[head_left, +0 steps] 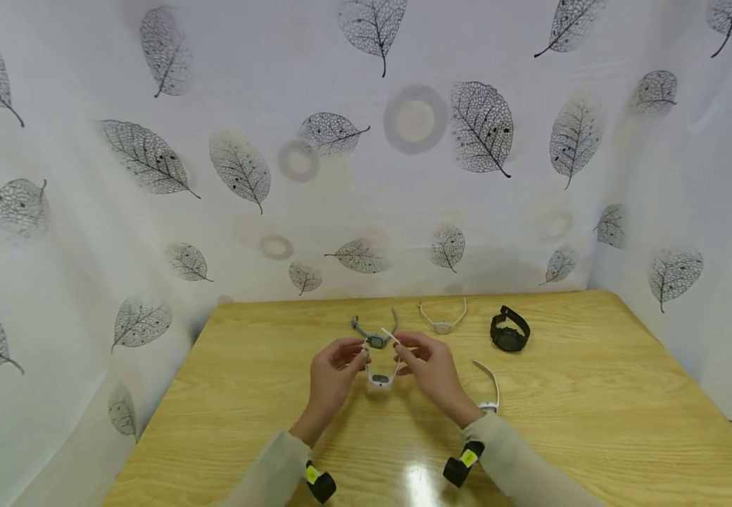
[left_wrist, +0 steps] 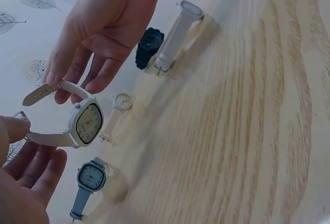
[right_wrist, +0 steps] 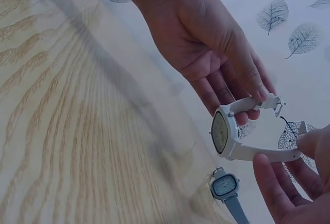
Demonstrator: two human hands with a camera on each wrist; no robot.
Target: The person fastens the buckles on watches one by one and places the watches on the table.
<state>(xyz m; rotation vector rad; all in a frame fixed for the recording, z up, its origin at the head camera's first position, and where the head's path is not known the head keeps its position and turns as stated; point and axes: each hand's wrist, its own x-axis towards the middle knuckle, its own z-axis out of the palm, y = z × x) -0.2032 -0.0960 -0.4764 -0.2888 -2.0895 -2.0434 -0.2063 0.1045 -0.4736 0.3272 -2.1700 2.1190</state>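
white watch hangs in the grip, raised over the table between both hands, its case on the near side of the fingers and its strap bowed into an open u. the case is a rounded square, white all round, with a dark rim about a pale dial that carries numerals (too small to read one by one). one strap half ends in a metal buckle, the other in a tip with small holes; the two ends are apart.

the left hand pinches the buckle half between thumb and fingers, and the right hand pinches the holed half, its tip poking out past the fingers. both hands come in from the near side with the palms turned towards each other, so the grip is narrow at each strap.

just beyond the grip stands a grey-blue watch; farther off and to its right is a slim pale watch, then a black watch. right of the grip, beside the right wrist, lies another white watch, partly hidden from above. under everything is the wooden table, and behind it hangs a leaf-printed cloth.
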